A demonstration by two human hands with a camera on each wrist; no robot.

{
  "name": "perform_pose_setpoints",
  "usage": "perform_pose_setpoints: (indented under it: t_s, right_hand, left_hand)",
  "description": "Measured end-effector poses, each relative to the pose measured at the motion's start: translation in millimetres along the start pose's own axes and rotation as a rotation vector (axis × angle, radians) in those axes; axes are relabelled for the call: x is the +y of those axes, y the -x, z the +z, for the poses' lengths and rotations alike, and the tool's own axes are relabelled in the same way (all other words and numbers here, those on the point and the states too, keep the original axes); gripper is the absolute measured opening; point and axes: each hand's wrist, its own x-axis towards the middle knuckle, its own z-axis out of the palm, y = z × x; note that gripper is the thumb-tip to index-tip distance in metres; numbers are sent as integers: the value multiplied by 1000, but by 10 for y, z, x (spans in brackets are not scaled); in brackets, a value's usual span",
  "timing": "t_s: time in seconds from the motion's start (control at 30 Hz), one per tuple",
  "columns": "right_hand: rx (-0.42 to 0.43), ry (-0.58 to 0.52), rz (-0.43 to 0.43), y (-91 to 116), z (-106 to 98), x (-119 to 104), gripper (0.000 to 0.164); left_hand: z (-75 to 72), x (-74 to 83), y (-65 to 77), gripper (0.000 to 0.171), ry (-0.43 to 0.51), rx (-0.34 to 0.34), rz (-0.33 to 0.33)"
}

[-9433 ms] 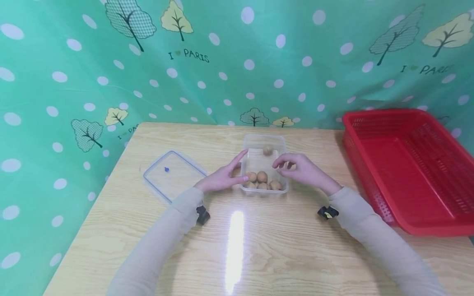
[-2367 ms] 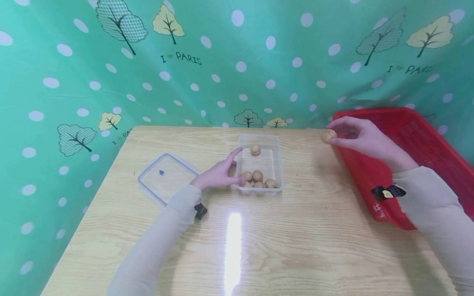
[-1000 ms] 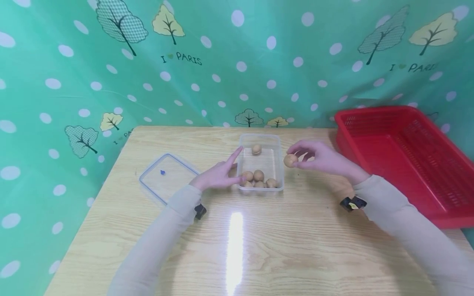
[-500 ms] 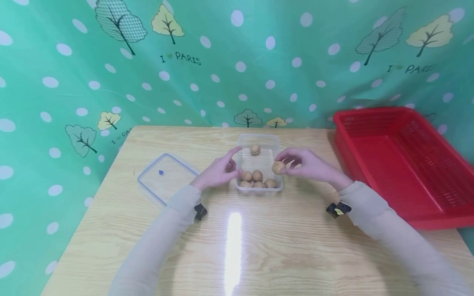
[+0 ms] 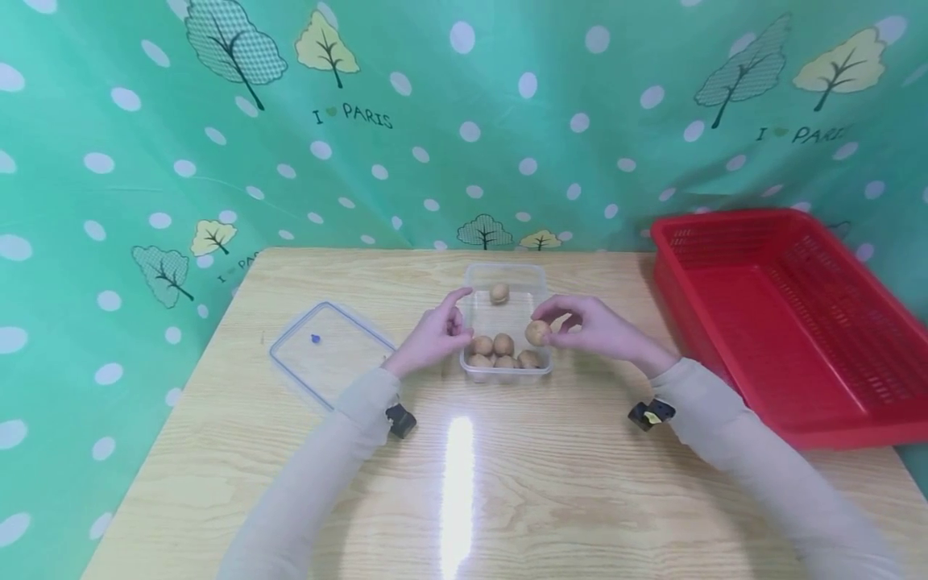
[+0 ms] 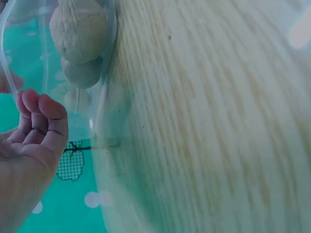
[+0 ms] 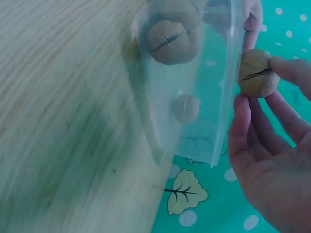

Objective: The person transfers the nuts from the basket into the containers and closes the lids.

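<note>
In the head view, a clear plastic container (image 5: pixel 516 310) holds several walnuts (image 5: pixel 503 345) along its near side and a single walnut (image 5: pixel 499 293) toward the back. My right hand (image 5: pixel 590 326) pinches another walnut (image 5: pixel 538 333) between thumb and fingers, over the container's right rim. The right wrist view shows this walnut (image 7: pixel 257 73) with its dark seam facing the camera. My left hand (image 5: pixel 432 337) is at the left rim, thumb and index finger apart, the others bent. The left wrist view has bent fingertips (image 6: pixel 30 99) at the rim; whether they grip it is unclear.
A clear lid (image 5: pixel 341 354) with a blue edge lies left of the container, partly behind the left forearm. At the right stands a large red plastic basket (image 5: pixel 761 322). A green patterned curtain (image 5: pixel 435 121) hangs behind the wooden table (image 5: pixel 565 483).
My right hand, empty over the container 9.4 s ago, was at the basket's rim with a walnut 2.4 s ago. It has carried it left. My left fingers have bent more.
</note>
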Motion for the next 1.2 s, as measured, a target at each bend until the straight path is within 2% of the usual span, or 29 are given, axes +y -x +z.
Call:
perform_pose_setpoints:
  t_s: [0.27,0.83,1.03,1.2]
  right_hand:
    - [41,32,11,-66,63,30,19]
    - [42,-1,8,-87,57,51,22]
    - [63,-58,17,-60,70,36,24]
    - [98,-108,28,-44,102,-12,24]
  left_hand:
    - [15,-11,2,74,88,-2,-18]
    - [53,-32,-6,77,105,14,-21]
    - [48,-28,65,72,140,-4,-67]
    - [-33,-50,155,67,171,20,-149]
